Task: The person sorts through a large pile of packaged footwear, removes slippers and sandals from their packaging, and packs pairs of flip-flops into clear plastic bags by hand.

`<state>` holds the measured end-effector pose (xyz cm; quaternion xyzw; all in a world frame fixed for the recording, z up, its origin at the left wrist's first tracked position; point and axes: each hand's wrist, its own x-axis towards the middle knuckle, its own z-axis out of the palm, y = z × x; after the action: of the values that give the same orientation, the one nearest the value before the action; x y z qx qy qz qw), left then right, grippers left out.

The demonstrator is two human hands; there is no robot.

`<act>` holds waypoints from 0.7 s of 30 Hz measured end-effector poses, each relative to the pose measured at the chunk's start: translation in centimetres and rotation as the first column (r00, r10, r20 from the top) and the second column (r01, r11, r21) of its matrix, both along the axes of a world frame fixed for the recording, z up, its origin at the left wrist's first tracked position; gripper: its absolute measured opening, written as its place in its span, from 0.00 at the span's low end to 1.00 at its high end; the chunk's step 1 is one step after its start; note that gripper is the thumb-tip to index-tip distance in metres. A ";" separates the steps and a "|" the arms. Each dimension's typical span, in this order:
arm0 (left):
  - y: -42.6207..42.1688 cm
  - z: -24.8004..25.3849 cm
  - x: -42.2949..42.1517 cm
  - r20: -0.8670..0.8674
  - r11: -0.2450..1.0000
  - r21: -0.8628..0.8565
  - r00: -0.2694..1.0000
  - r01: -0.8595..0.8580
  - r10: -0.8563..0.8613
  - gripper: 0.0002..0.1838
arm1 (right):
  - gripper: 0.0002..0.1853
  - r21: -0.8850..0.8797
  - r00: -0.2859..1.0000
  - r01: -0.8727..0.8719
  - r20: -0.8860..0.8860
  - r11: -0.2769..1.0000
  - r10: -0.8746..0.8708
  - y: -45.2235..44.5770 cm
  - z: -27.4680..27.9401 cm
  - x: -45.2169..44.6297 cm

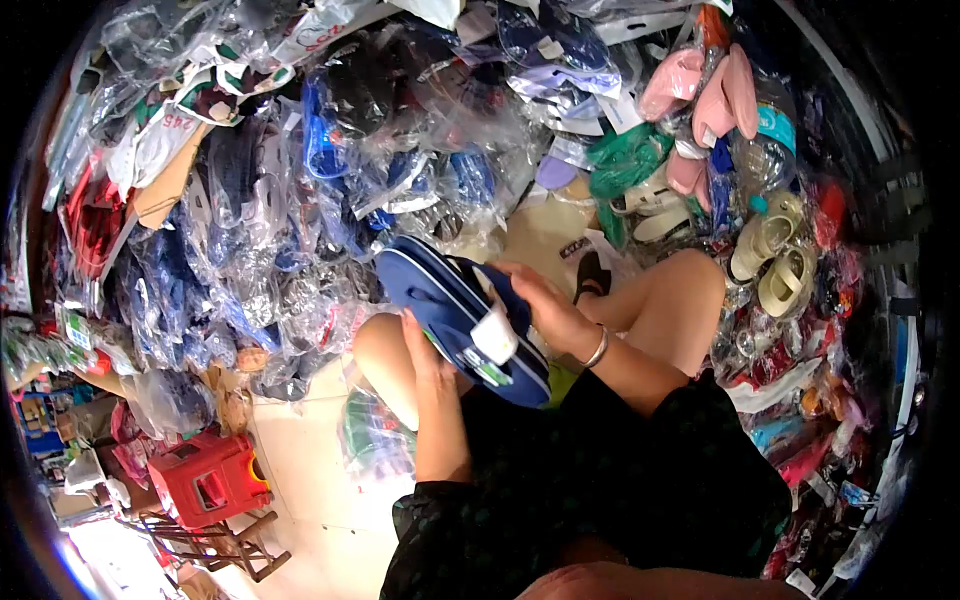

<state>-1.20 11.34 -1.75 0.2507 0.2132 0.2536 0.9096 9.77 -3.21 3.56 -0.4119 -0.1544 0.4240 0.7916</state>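
Note:
A pair of navy blue flip-flops with white-lined sole edges is held up above my lap, soles slanting from upper left to lower right. A white paper tag hangs on the near one. My left hand grips the flip-flops along their lower left edge, the thumb lying near the sole. On the opposite side, my right hand is wrapped round the pair, with a bracelet at the wrist. Some of the fingers of both hands are hidden behind the footwear.
Plastic-wrapped footwear is heaped in front and to the left. Pink slippers and beige clogs lie at the right. A red stool stands lower left on the pale floor, beside a clear plastic bag.

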 end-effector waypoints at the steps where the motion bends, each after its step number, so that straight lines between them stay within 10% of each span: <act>1: 0.7 -0.9 -0.5 -0.019 0.997 -0.004 0.997 -0.073 0.073 0.29 | 0.34 -0.061 0.977 -0.050 0.206 0.997 0.061 -0.6 -2.0 -0.2; 4: 0.5 1.2 -0.6 -0.109 0.951 0.180 0.956 -0.251 0.273 0.31 | 0.54 -0.328 0.756 -0.093 0.591 0.940 0.281 -2.9 -2.6 -2.6; 8: -0.8 0.6 -1.2 -0.195 0.917 0.352 0.944 -0.188 0.268 0.32 | 0.56 -0.517 0.783 0.007 0.535 0.856 0.317 -3.3 -3.8 -4.3; 12: -1.6 -1.8 -3.1 -0.178 0.999 -0.007 0.983 -0.035 0.033 0.32 | 0.54 -0.530 0.850 -0.084 0.404 0.844 0.338 -4.2 -4.3 -5.2; 16: -3.1 -2.3 -3.7 -0.240 0.996 -0.083 0.971 -0.027 0.006 0.32 | 0.55 -0.502 0.819 0.096 0.530 0.859 0.218 -3.8 -5.3 -6.3; 21: -2.8 -0.2 -4.1 -0.298 1.000 0.004 0.954 -0.029 0.028 0.39 | 0.54 -0.382 0.854 -0.076 0.453 0.921 0.258 -3.6 -6.3 -6.3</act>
<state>-5.33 8.49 -1.99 0.2828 0.3516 0.2259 0.8633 3.49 -6.81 -2.77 -0.6254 -0.3094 0.3931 0.5988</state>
